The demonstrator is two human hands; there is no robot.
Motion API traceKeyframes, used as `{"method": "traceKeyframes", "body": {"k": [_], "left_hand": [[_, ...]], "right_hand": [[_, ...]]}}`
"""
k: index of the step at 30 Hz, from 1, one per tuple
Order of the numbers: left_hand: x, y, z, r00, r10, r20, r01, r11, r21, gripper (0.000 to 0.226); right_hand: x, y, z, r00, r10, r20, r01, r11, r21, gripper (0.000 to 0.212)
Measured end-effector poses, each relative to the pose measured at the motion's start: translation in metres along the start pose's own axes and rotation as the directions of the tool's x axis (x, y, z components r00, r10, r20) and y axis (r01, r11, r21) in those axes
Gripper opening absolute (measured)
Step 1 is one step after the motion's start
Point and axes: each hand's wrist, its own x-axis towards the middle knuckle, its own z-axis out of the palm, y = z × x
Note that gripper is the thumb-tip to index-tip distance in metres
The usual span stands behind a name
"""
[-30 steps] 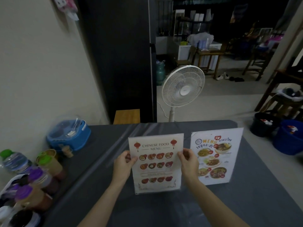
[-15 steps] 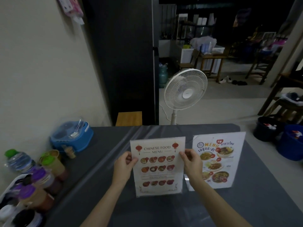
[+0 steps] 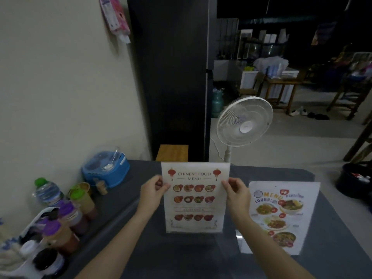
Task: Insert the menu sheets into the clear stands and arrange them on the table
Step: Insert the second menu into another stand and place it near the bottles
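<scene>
Grey table [image 3: 124, 228]; both hands' (left [image 3: 154, 191], right [image 3: 236, 191]) grip holds Chinese menu stand [image 3: 194, 198]; fan [image 3: 244, 121] behind.

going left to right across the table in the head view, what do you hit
water bottle with green cap → blue basket → left hand → Chinese food menu → right hand → second menu stand
</scene>
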Motion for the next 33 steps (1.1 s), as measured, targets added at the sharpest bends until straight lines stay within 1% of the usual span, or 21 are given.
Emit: {"method": "traceKeyframes", "body": {"k": [3,9,11,14,19,22,25,28,33], "left_hand": [[0.022,0.005,-0.021,0.999,0.022,-0.039,-0.021,0.999,0.033,0.005],[0.081,-0.007,-0.068,0.993,-0.012,-0.117,0.017,0.999,0.045,0.011],[0.106,-0.017,-0.084,0.994,-0.013,-0.108,0.017,0.999,0.037,0.012],[0.146,-0.04,-0.106,0.997,-0.005,-0.08,0.006,1.0,0.009,0.008],[0.211,-0.079,-0.132,0.998,0.001,-0.055,0.002,0.998,0.057,0.007],[0.243,-0.1,-0.142,0.999,-0.011,-0.05,0.014,0.999,0.047,0.008],[0.269,-0.119,-0.148,0.999,-0.019,-0.044,0.021,0.999,0.041,0.005],[0.29,-0.135,-0.148,0.998,-0.037,-0.042,0.038,0.999,0.032,0.007],[0.316,-0.162,-0.144,0.998,-0.067,-0.019,0.068,0.997,0.045,0.006]], "right_hand": [[0.019,-0.022,0.023,0.998,-0.047,0.045,0.047,0.999,-0.002,0.007],[0.052,-0.056,0.089,0.993,-0.071,0.097,0.07,0.997,0.013,0.005],[0.061,-0.061,0.115,0.993,-0.066,0.098,0.064,0.998,0.027,0.005],[0.077,-0.063,0.155,0.995,-0.046,0.084,0.042,0.998,0.043,0.004],[0.106,-0.058,0.222,0.998,-0.012,0.06,0.01,0.999,0.033,0.004],[0.121,-0.056,0.258,0.998,0.002,0.061,-0.003,1.0,0.017,0.004],[0.14,-0.051,0.289,0.999,0.023,0.043,-0.022,1.0,-0.014,0.008],[0.156,-0.043,0.313,0.999,0.041,0.032,-0.04,0.999,-0.025,0.01],[0.175,-0.024,0.342,0.997,0.066,0.029,-0.064,0.997,-0.044,0.009]]}}
